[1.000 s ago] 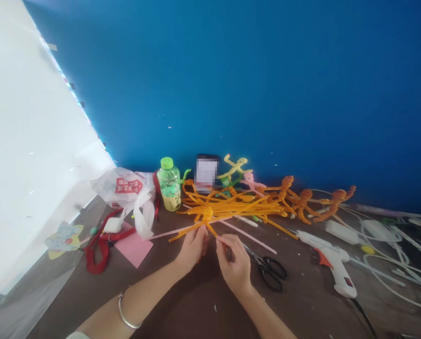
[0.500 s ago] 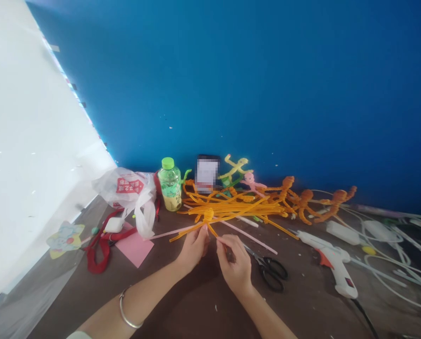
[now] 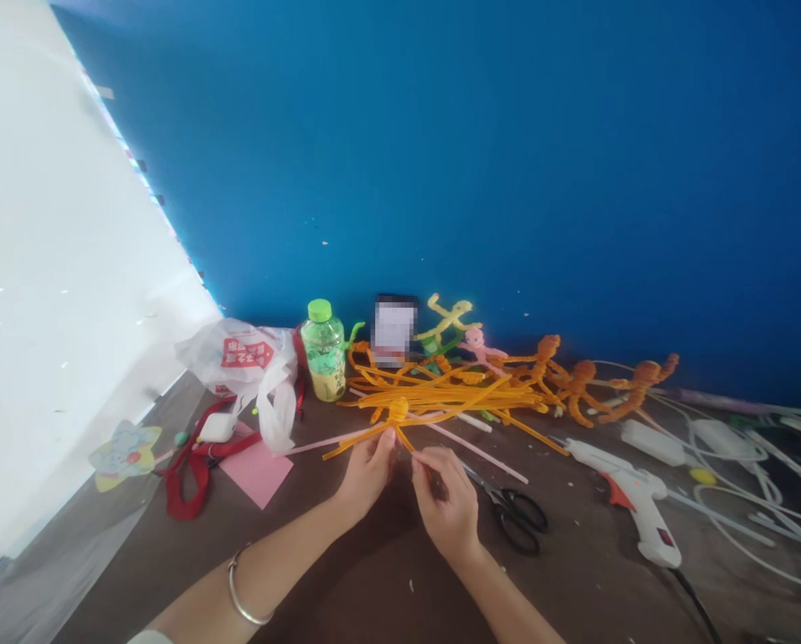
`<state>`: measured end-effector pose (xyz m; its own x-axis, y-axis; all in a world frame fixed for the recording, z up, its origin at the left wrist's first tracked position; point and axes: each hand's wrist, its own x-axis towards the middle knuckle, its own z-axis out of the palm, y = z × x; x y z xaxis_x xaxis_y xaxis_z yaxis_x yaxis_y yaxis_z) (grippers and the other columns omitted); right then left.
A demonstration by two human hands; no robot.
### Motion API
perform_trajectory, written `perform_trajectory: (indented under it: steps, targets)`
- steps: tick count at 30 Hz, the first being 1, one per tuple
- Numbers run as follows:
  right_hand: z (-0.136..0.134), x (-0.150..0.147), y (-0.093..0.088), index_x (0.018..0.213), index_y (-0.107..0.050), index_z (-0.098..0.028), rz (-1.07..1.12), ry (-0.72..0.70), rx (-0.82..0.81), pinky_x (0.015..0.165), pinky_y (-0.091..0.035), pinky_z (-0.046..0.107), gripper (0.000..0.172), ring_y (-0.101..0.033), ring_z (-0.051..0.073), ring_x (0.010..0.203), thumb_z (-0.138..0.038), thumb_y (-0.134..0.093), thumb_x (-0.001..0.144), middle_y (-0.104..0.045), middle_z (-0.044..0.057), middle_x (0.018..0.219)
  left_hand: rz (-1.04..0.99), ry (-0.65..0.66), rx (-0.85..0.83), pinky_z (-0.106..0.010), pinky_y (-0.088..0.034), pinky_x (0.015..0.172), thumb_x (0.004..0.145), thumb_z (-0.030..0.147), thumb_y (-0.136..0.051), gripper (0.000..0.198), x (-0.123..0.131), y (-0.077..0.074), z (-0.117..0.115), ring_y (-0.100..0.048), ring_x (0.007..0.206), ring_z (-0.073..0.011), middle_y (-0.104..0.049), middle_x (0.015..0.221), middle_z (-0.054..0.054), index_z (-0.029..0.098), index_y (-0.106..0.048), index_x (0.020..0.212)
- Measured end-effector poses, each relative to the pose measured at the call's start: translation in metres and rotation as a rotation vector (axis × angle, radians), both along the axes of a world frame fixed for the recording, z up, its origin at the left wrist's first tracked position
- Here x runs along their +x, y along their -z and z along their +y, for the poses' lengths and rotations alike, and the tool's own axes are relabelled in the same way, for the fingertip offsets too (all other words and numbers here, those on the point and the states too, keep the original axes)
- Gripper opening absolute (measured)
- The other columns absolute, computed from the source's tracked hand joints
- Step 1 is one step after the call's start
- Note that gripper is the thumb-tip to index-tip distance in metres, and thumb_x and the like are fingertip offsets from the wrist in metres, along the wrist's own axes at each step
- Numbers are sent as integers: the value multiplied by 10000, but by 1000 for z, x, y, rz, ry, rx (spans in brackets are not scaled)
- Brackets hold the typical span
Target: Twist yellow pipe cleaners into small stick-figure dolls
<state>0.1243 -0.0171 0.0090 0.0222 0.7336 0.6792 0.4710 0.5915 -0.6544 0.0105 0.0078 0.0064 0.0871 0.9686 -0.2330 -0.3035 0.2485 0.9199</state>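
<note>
Orange coiled pipe-cleaner figure (image 3: 397, 411) sits pinched firmly in the left hand (image 3: 367, 474), while the right hand (image 3: 446, 506) narrowly grips one thin fuzzy strand (image 3: 421, 459), working right up close!

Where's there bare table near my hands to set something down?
Bare brown tabletop lies between your forearms, and another strip between the black-handled scissors and the white hot-glue gun. It's crowded behind your left hand and right hand, around the orange pipe cleaners, and far right among white cables.
</note>
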Motion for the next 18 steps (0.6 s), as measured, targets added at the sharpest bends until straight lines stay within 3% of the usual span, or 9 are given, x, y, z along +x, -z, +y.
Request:
perform_trajectory:
  steps: [5,13,18]
  targets:
    - [0,0,0,853,-589,-197,-10,12,-5,588,-491,282,128,-572,153,685,-126,-498,800,-587,47,754,7,-4,-5,-199,-137,344,694,609,-481,465,0,1,1,-193,345,-25,-250,422,92,181,-361,556]
    - [0,1,3,870,-575,-198,-4,0,-3,604,-486,282,158,-561,148,701,-82,-501,792,-575,43,769,-145,136,48,-196,-176,356,724,533,-502,449,-5,-1,-2,-244,363,-31,-280,428,71,178,-331,509]
    - [0,1,3,876,-572,-201,-3,-8,-4,608,-484,290,165,-554,153,710,-77,-503,791,-568,46,777,-142,90,-42,-196,-130,328,730,567,-493,470,-3,-3,-2,-185,329,-23,-224,415,91,188,-305,525]
